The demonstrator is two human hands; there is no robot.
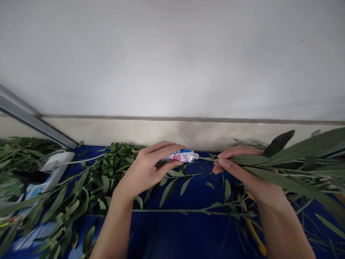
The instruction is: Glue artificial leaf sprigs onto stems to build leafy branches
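Between the thumb and fingers of my left hand (pixel 147 169) is a small white, blue and red glue tube (pixel 179 157), lying sideways with its nozzle toward the right. My right hand (pixel 241 165) pinches a leafy branch (pixel 293 162) near its cut end. The thin stem end (pixel 208 158) meets the tube's nozzle or lies right at it; I cannot tell whether it goes inside. Long green leaves fan out from my right hand to the right edge.
Leafy cuttings (pixel 107 169) spread over the blue surface (pixel 172 233) at left. A bare twig (pixel 183 211) lies across the front. A yellow-handled tool (pixel 254 233) is beside my right forearm. At far left sits a white power strip (pixel 58 163) with a cable; a pale wall (pixel 172 64) stands behind.
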